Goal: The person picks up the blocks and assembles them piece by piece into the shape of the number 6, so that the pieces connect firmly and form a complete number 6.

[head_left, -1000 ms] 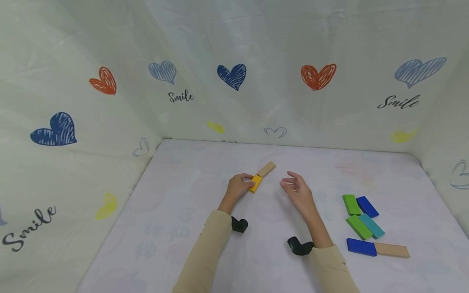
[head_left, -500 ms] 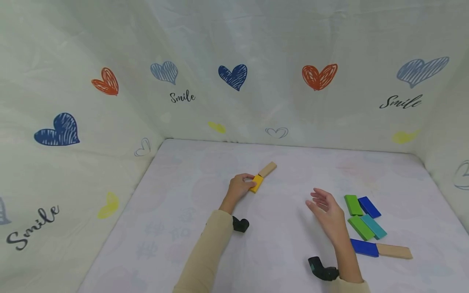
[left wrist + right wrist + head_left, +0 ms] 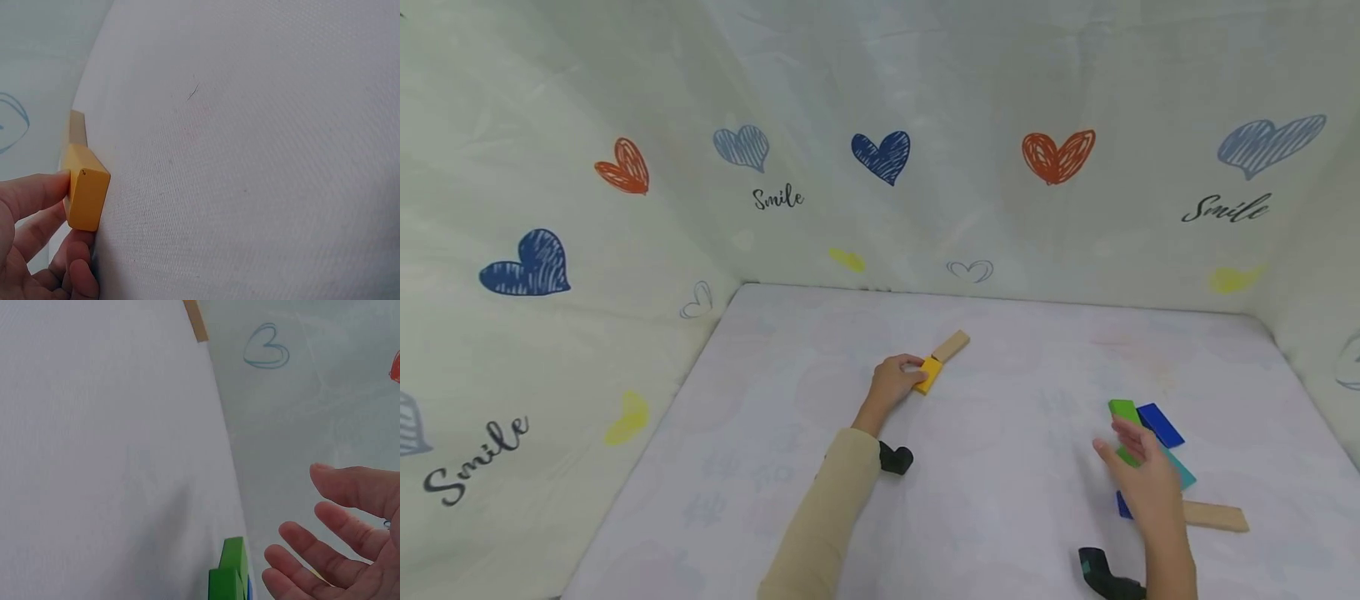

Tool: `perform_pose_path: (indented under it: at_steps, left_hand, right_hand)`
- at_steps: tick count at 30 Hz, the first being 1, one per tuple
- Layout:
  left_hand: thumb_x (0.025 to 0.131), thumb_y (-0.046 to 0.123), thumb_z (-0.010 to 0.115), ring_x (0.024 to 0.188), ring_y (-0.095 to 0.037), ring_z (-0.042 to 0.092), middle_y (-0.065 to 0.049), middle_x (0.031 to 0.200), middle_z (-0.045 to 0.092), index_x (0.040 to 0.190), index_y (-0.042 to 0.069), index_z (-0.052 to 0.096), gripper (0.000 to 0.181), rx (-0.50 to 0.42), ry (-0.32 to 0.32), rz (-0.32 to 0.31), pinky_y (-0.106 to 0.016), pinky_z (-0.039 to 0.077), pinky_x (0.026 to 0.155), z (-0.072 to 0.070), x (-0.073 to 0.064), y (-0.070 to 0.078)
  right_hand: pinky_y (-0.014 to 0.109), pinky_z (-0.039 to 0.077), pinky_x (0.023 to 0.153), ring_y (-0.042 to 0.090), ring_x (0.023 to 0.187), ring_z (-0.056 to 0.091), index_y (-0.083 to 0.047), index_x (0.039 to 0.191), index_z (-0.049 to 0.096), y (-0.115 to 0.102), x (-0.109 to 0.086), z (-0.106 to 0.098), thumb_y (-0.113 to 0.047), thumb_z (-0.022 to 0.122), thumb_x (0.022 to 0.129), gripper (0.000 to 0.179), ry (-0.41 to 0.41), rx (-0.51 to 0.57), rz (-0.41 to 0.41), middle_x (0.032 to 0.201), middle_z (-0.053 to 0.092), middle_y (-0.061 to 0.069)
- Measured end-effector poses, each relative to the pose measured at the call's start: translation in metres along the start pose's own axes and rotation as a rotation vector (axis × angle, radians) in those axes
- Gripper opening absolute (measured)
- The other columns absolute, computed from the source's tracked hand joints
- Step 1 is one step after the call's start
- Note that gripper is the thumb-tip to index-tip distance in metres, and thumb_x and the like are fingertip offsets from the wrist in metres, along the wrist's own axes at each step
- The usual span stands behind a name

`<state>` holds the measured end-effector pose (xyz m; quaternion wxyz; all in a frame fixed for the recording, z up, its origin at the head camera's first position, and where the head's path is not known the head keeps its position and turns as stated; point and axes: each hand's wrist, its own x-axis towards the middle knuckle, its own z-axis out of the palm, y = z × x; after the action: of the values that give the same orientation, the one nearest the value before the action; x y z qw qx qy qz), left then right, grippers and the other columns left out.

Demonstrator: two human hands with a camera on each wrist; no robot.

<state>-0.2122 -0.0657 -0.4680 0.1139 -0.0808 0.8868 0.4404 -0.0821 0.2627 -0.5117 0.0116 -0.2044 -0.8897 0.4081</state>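
Near the middle of the table, my left hand (image 3: 895,385) pinches a yellow block (image 3: 929,377) between thumb and fingers. The left wrist view shows the block's end face close up, with a plain wooden block (image 3: 952,346) in line beyond it. My right hand (image 3: 1150,475) hovers over the group of blocks at the right, fingers apart and nothing in them. Beneath it lie a far green block (image 3: 1123,407), a second green block (image 3: 225,584), a teal block (image 3: 1184,473) and a blue block (image 3: 1162,426). The hand partly covers several of these.
A nearer blue block (image 3: 1123,505), mostly hidden by the right hand, lies in line with a plain wooden block (image 3: 1216,517). A white cloth with printed hearts (image 3: 881,157) rises behind the table (image 3: 1000,533) and along its sides.
My right hand has moved right and toward me, from beside the yellow block to over the block group. The left hand keeps its pinch on the yellow block in the same place.
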Motion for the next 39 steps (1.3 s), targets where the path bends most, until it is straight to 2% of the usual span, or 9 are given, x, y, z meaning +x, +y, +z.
perform_pose_path:
  at_steps: [4,7,9,16,20,26,30,34,39]
  left_hand:
    - [0.084,0.022,0.067,0.094,-0.022,0.051,-0.011,0.118,0.061,0.108,0.013,0.069,0.026,-0.005,-0.003,0.004,-0.041,0.042,0.088,0.000,0.000,-0.001]
    - [0.084,0.022,0.067,0.093,-0.021,0.051,-0.011,0.116,0.062,0.108,0.014,0.069,0.026,0.002,0.000,0.007,-0.040,0.043,0.086,0.000,0.001,-0.002]
    - [0.083,0.023,0.068,0.092,-0.021,0.051,-0.010,0.114,0.062,0.108,0.014,0.069,0.026,0.011,0.003,0.008,-0.039,0.043,0.084,0.000,0.002,-0.002]
    - [0.083,0.023,0.068,0.087,-0.019,0.050,-0.009,0.107,0.062,0.108,0.015,0.069,0.026,0.024,0.009,0.009,-0.033,0.042,0.076,0.000,0.001,-0.001]
    - [0.083,0.024,0.068,0.088,-0.019,0.050,-0.008,0.107,0.063,0.107,0.015,0.069,0.026,0.034,0.005,0.003,-0.032,0.042,0.075,-0.001,0.002,-0.001]
    - [0.082,0.023,0.069,0.093,-0.022,0.053,-0.009,0.110,0.063,0.106,0.016,0.070,0.025,0.024,-0.016,-0.012,-0.036,0.043,0.080,0.000,0.004,-0.002]
    - [0.082,0.024,0.069,0.091,-0.021,0.053,-0.008,0.107,0.063,0.104,0.017,0.070,0.023,0.041,-0.009,-0.008,-0.035,0.044,0.077,-0.001,0.005,-0.002]
    - [0.083,0.022,0.068,0.097,-0.023,0.053,-0.010,0.111,0.062,0.106,0.015,0.070,0.024,0.024,-0.016,-0.012,-0.038,0.044,0.083,-0.001,0.004,-0.002]
    - [0.083,0.023,0.068,0.094,-0.023,0.053,-0.011,0.109,0.062,0.107,0.015,0.069,0.025,0.041,-0.007,0.013,-0.037,0.043,0.080,-0.001,0.002,-0.001]
  right_hand:
    - [0.053,0.033,0.102,0.036,0.133,0.034,-0.011,0.144,0.032,-0.008,-0.010,-0.014,-0.046,0.055,0.089,0.069,0.019,0.024,0.085,0.146,0.037,0.017]
    - [0.053,0.034,0.101,0.038,0.130,0.036,-0.008,0.143,0.034,-0.002,-0.011,-0.019,-0.042,0.056,0.090,0.067,0.049,-0.009,0.116,0.145,0.037,0.018]
    - [0.052,0.035,0.100,0.037,0.128,0.037,-0.010,0.143,0.034,0.011,-0.006,-0.018,-0.047,0.056,0.088,0.069,0.062,-0.044,0.120,0.145,0.037,0.017]
    - [0.054,0.032,0.101,0.041,0.126,0.036,-0.002,0.140,0.036,-0.009,-0.019,-0.036,-0.028,0.060,0.090,0.061,0.073,-0.064,0.175,0.140,0.037,0.025]
    - [0.056,0.029,0.099,0.042,0.122,0.035,0.002,0.138,0.038,-0.015,-0.023,-0.039,-0.024,0.060,0.091,0.058,0.066,-0.115,0.207,0.136,0.037,0.028]
    - [0.054,0.031,0.091,0.042,0.112,0.038,0.005,0.133,0.044,-0.014,-0.025,-0.038,-0.018,0.061,0.089,0.052,0.056,-0.160,0.211,0.126,0.039,0.029]
    - [0.052,0.034,0.087,0.041,0.108,0.041,0.006,0.131,0.045,-0.013,-0.024,-0.035,-0.014,0.062,0.088,0.050,0.031,-0.205,0.194,0.123,0.041,0.029]
    - [0.056,0.035,0.091,0.044,0.108,0.041,0.008,0.130,0.044,-0.015,-0.025,-0.035,-0.013,0.062,0.086,0.053,-0.006,-0.211,0.179,0.120,0.040,0.031]
    - [0.058,0.033,0.095,0.047,0.113,0.037,0.011,0.131,0.042,-0.018,-0.026,-0.035,-0.014,0.062,0.086,0.054,-0.019,-0.232,0.163,0.124,0.037,0.034]
